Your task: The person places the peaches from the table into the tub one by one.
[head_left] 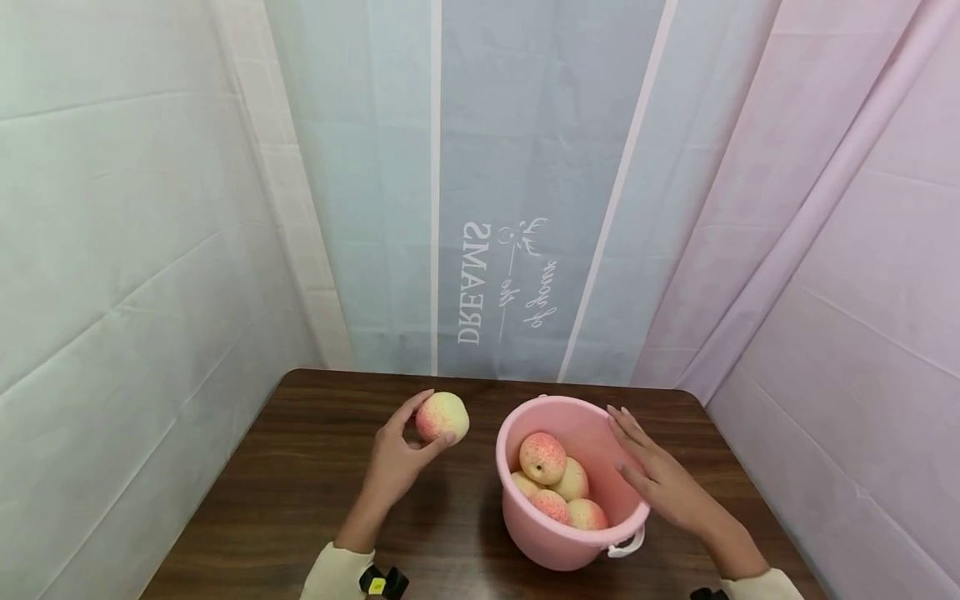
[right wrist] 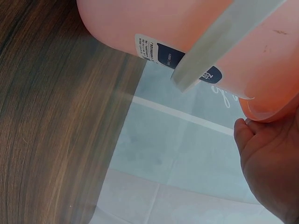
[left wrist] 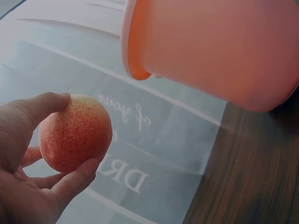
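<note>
My left hand [head_left: 397, 458] grips a yellow and red peach [head_left: 442, 417] between thumb and fingers, to the left of a pink bucket [head_left: 540, 537]. In the left wrist view the peach's speckled red side faces the camera, held apart from the bucket. Several similar peaches [head_left: 543, 457] lie heaped inside the bucket. My right hand [head_left: 667, 483] rests at the bucket's right rim, its fingers extended along the edge and the thumb over the opening. The right wrist view shows that hand against the rim, with most of its fingers hidden.
The bucket has a white handle [right wrist: 219, 46] and a printed label [right wrist: 170, 56] on its side. Under it is a dark wooden table [head_left: 285, 500]. A grey-blue cloth [head_left: 525, 167] with lettering hangs behind the table, and pale fabric walls [head_left: 127, 250] stand on both sides.
</note>
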Action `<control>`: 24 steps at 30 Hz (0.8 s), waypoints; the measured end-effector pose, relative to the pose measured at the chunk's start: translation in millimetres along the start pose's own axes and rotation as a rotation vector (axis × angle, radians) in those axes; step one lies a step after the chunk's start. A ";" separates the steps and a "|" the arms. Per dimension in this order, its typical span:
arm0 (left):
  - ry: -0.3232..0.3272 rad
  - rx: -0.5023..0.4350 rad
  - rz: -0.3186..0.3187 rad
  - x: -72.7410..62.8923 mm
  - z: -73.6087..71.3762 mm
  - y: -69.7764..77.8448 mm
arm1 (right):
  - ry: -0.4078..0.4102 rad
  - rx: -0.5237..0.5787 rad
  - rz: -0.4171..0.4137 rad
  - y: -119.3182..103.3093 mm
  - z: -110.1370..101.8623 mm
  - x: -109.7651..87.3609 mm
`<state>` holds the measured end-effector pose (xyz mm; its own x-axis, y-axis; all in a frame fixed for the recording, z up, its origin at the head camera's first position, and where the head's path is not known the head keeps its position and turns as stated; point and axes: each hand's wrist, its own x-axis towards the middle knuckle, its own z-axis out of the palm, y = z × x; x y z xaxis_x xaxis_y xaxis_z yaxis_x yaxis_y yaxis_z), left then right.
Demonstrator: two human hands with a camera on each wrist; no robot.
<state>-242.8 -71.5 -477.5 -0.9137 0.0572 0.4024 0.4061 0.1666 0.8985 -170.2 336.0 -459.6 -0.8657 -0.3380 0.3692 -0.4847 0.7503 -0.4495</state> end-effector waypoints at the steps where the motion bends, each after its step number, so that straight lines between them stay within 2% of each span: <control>1: -0.002 0.000 -0.002 -0.6 1.1 0.0 | 0.000 -0.001 0.003 -0.2 -0.2 0.0; 5: -0.008 0.003 -0.007 -2.5 6.1 4.3 | -0.001 -0.003 0.014 -0.7 -0.5 -0.2; 13: -0.011 -0.003 0.014 -6.1 15.1 29.5 | -0.004 -0.006 0.018 -0.5 0.1 -1.2; 20: -0.053 -0.007 0.049 -2.7 23.1 19.1 | -0.006 0.011 0.017 -1.4 -0.4 -0.3; 24: -0.084 -0.027 0.061 -4.0 26.7 18.9 | -0.007 0.015 0.020 -1.8 -0.6 -0.5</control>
<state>-232.0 -42.3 -466.8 -0.8850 0.1493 0.4410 0.4599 0.1335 0.8779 -168.8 335.2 -458.5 -0.8762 -0.3265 0.3545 -0.4687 0.7488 -0.4687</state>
